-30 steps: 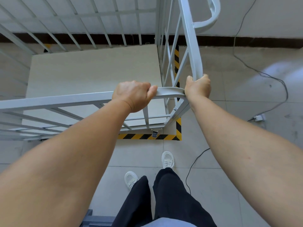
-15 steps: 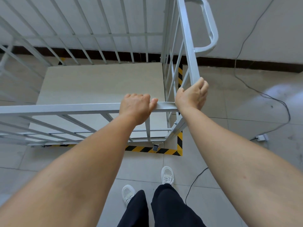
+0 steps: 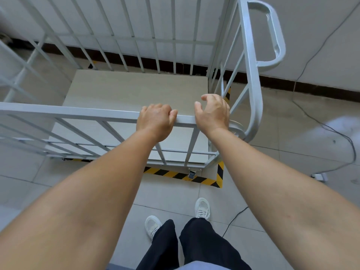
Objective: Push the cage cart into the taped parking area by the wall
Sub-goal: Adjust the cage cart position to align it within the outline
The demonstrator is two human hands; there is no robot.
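1. Left hand (image 3: 155, 121): closed over the near top rail (image 3: 68, 112) of the cart (image 3: 136, 98), fingers wrapped on the far side of the bar.
2. Right hand (image 3: 213, 114): open, fingers spread and slightly curled, hovering over the rail's right end by the corner post; it holds nothing, and whether the palm touches the rail cannot be told.
3. Cart position: it stands against the wall (image 3: 311, 26), its far side at the dark skirting. The striped tape (image 3: 181, 175) shows just outside the near edge and the right side, so the base appears to sit inside the marked corner. The left side of the parking area is hidden.
4. Judgement: the push looks essentially complete. To finish well, keep one hand on the rail until the cart is still, check the near castor (image 3: 191, 174) sits inside the tape, then release without tugging it back.
5. Hazard: a cable (image 3: 321, 123) trails on the floor to the right, clear of the cart.
6. Contents: the cage is empty; only its pale deck (image 3: 136, 90) shows.
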